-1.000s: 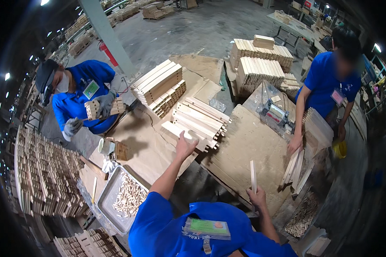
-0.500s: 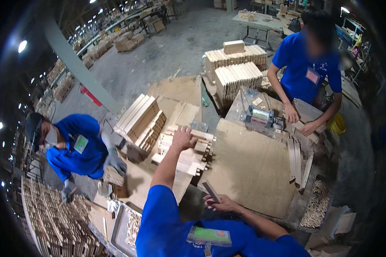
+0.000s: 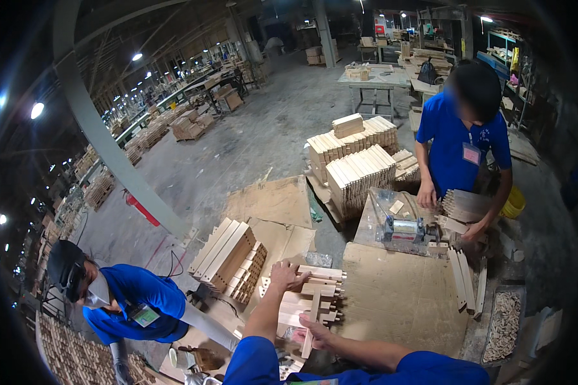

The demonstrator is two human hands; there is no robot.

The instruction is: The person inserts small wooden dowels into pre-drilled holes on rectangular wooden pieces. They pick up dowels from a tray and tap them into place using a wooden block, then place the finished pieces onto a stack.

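Pale wooden slats with pegged ends (image 3: 327,290) lie side by side on the cardboard-covered bench in front of me. My left hand (image 3: 288,276) reaches over their far side, its fingers curled on the left part of the farthest slat. Nearer to me, my right hand (image 3: 321,335) grips a narrow wooden strip (image 3: 315,309) between thumb and fingers. This strip stands out over the row and crosses in front of several slats. Part of the row is hidden behind my hands and forearms.
A stack of slats (image 3: 228,256) stands left of the row. On the right are a cardboard sheet (image 3: 398,295), a clamp-like metal device (image 3: 404,230), loose strips (image 3: 462,279) and a tray of wooden pegs (image 3: 502,327). Co-workers stand at left (image 3: 141,298) and far right (image 3: 465,141).
My right hand has brought the strip forward over the row of slats. My left hand stays at the row's far side. The view has tilted up, and the left co-worker has bent lower.
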